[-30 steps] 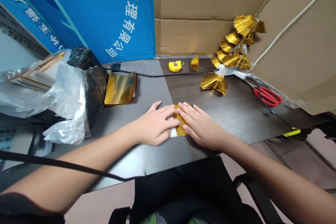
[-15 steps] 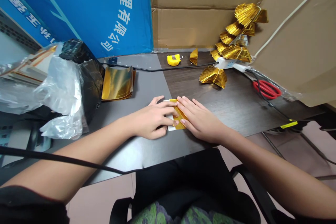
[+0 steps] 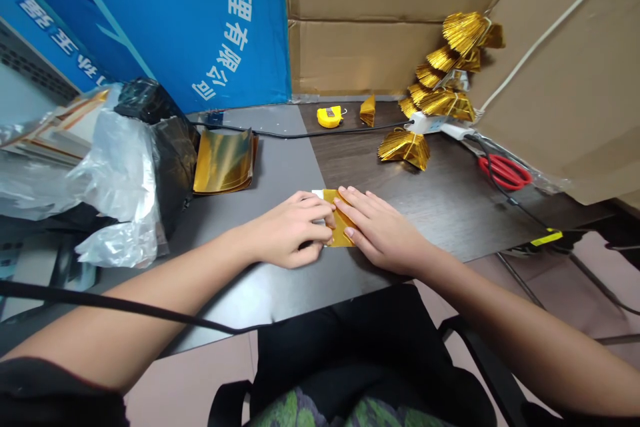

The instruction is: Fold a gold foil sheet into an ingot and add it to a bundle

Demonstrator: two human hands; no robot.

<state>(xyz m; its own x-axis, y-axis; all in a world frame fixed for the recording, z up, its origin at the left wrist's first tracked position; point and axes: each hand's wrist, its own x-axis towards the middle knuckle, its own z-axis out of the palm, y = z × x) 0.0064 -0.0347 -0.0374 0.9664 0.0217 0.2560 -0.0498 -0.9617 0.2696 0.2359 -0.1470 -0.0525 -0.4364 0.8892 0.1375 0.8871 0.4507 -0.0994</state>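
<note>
A small sheet of gold foil paper [image 3: 339, 226] lies on the table [image 3: 450, 213] near its front edge, partly folded, with a white underside showing at its top left corner. My left hand [image 3: 290, 235] is curled, its fingertips pinching the sheet's left side. My right hand [image 3: 383, 230] lies flat with fingers stretched out, pressing down the sheet's right part.
A stack of gold sheets [image 3: 225, 160] lies to the left beside plastic bags [image 3: 120, 180]. Bundles of folded gold pieces [image 3: 405, 147] pile at the back right by cardboard walls [image 3: 360, 53]. Red scissors [image 3: 504, 172], a yellow tape measure [image 3: 330, 116] and a black cable [image 3: 320, 134] also lie on the table.
My left hand's fingers have curled in from flat to a pinch on the sheet's left edge. My right hand stays pressed flat. The camera tipped slightly.
</note>
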